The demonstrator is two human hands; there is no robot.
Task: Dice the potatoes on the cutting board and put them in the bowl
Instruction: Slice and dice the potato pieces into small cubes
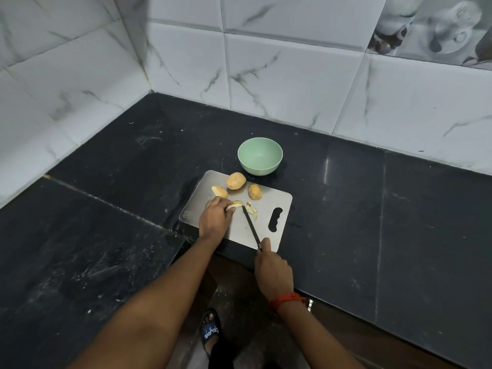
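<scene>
Head view: your left grip (214,218) pinches a sliced yellow potato piece (234,205) mid-way across the grey rectangular cutting board (277,201), and your right grip (273,270) wraps the thin black knife (250,225) handle at the board's 5 o'clock. The piece should be firm, dense and slick where cut, so pin it flat-side down with fingertips tucked. Other brown-skinned potatoes (236,180) sit at 12 o'clock, near the pale green round bowl (259,169).

A home kitchen corner: dark polished stone countertop (346,195), white marble-veined wall tiles (279,75), grey steel cutting board (266,222).
</scene>
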